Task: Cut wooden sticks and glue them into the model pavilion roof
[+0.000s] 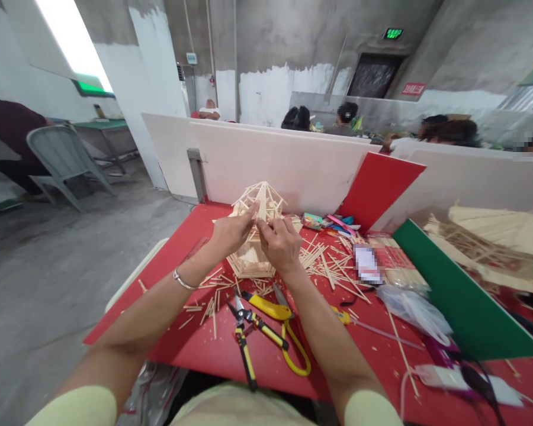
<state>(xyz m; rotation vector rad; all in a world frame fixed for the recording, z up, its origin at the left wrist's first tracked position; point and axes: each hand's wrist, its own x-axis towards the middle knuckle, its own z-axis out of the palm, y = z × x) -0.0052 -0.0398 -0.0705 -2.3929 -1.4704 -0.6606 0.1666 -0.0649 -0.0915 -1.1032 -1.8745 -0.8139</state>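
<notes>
A small pavilion-like model of thin wooden sticks [251, 267] stands on the red table, with a pointed, open-frame roof. Both hands are at the front of that roof. My left hand [234, 232] has its fingers closed on the sticks there, thumb and fingertips pressed together. Close beside it, my right hand [282, 244] is curled, its thumb and forefinger pinching the roof sticks. The exact stick between the fingertips is partly hidden. Loose wooden sticks [326, 263] lie scattered right of the model, and short offcuts [211, 307] lie in front of it.
Yellow-handled pruning shears [244, 334], a yellow utility knife [266, 306] and yellow-handled scissors [296, 349] lie nearest my body. Stick packets [397, 260], a plastic bag [413, 310] and a green board [462, 296] are at right. A white partition [270, 165] stands behind; people sit beyond.
</notes>
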